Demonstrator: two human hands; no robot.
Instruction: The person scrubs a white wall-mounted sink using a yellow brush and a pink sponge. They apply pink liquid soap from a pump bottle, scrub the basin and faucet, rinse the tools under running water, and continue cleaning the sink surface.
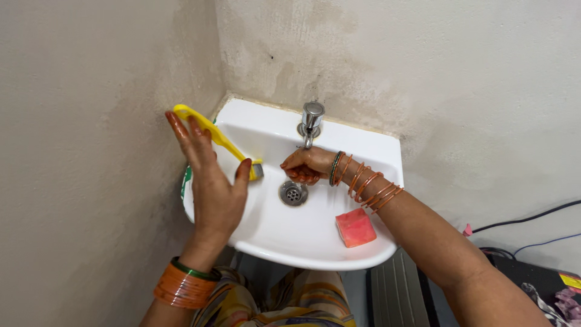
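1. Nearest my view, patterned yellow clothing [302, 303] fills the bottom edge, with my two forearms rising past it toward the sink.
2. My left hand [209, 175] is raised over the sink's left side, fingers spread and palm turned away from me. It looks open; the handle of the yellow brush [215, 136] passes behind the fingers, and I cannot tell whether the thumb pins it.
3. That brush lies slanted across the back left corner of the white sink [290, 236], its dark bristle end pointing toward the drain, close to my left thumb.
4. My right hand [305, 166] is cupped, fingers curled inward, directly under the chrome tap [311, 121] and just above the drain [293, 193]. It grips nothing that I can see.
5. Orange bangles [369, 184] run up my right wrist, and a broad orange and green stack sits on my left wrist.
6. One pink soap bar [355, 227] rests on the sink's front right rim, well apart from both hands.
7. Black and blue cables [532, 218] trail along the wall at right.
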